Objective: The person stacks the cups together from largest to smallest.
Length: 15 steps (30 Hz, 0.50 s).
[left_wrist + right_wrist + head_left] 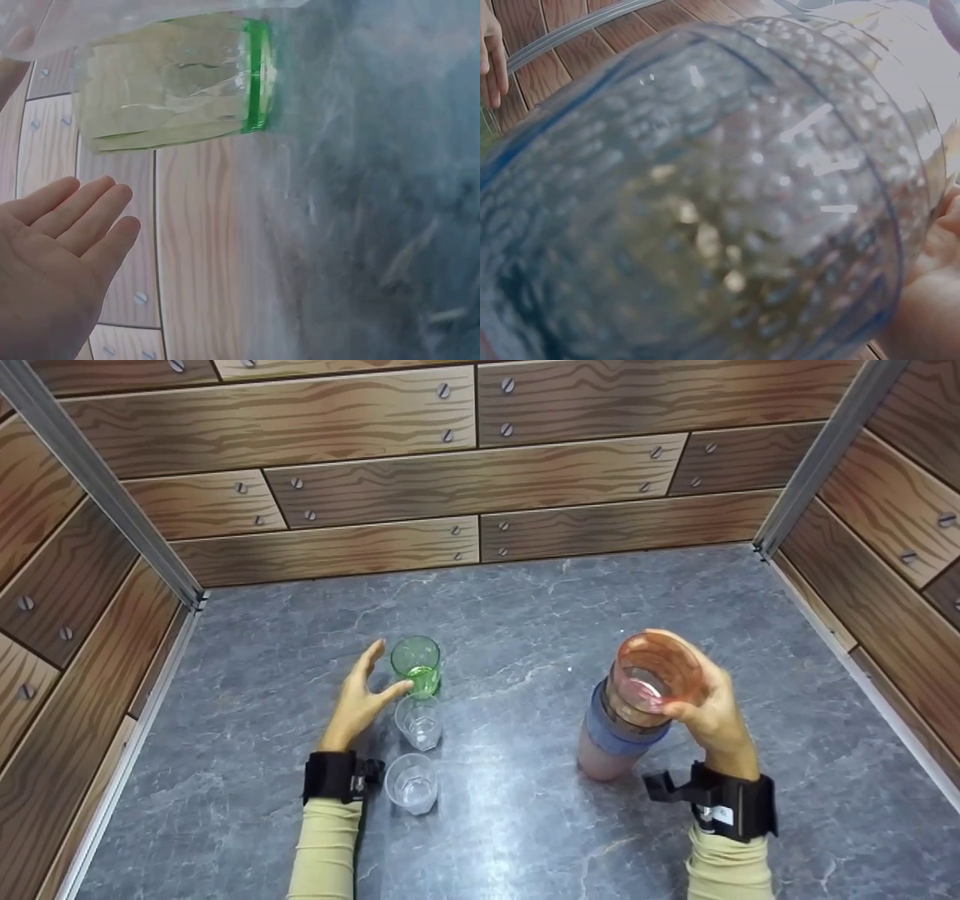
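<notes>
1. The tabletop (525,607) is grey stone-patterned, walled in by wood-grain panels (375,495) on three sides.
2. A stack of cups (626,720) stands on the right part of the tabletop, leaning a little to the right: a pinkish cup at the bottom, a blue one nested in it, and an orange see-through cup (652,675) on top. In the right wrist view the walls of the stack fill the frame, dimpled and blurred, so I cannot tell how many cups are nested.
3. The right hand (712,709) grips the orange cup at its rim, fingers curled round the far side and the thumb on the near side.
4. The left hand (360,701) is spread, fingers straight and loosely apart. Its thumb tip lies just at the green cup, though whether it touches is hard to tell; the left wrist view shows the palm apart from the cup wall.
5. The green cup (416,664) stands upright, left of centre, see-through with a darker green base.
6. Two clear cups stand in a line behind it toward the person: one clear cup (420,722) just beside the green cup, the other clear cup (412,782) nearest the left wrist strap (334,776).
</notes>
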Motion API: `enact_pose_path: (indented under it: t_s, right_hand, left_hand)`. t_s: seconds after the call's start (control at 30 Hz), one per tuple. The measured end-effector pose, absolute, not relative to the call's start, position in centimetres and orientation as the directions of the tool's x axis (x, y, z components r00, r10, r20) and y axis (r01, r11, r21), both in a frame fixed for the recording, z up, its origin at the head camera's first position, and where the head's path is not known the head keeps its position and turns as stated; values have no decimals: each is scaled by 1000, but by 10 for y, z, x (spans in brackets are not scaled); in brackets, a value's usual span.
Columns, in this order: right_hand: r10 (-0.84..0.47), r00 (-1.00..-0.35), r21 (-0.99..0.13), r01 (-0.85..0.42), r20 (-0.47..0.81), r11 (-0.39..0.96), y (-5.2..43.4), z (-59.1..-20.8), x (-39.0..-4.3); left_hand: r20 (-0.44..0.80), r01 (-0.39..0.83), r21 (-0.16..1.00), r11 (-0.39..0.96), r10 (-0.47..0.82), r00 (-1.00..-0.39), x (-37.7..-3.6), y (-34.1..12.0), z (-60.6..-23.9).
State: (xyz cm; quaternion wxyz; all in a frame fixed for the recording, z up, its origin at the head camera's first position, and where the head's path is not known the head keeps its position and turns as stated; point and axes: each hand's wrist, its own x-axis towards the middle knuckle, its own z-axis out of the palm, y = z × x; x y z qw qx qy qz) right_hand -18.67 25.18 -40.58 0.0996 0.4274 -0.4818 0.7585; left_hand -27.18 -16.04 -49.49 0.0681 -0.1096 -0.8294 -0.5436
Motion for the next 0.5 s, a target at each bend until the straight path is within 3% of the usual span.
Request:
enact_pose_path:
  t_s: [0.33, 0.5]
  right_hand:
    - [-258, -619, -642, -546, 742, -538, 251, -405, -188]
    - [-257, -621, -642, -539, 740, -545, 251, -405, -187]
  left_hand:
    - [212, 244, 901, 359, 127, -969, -275, -153, -499]
    - [184, 224, 899, 376, 139, -973, -263, -147, -480]
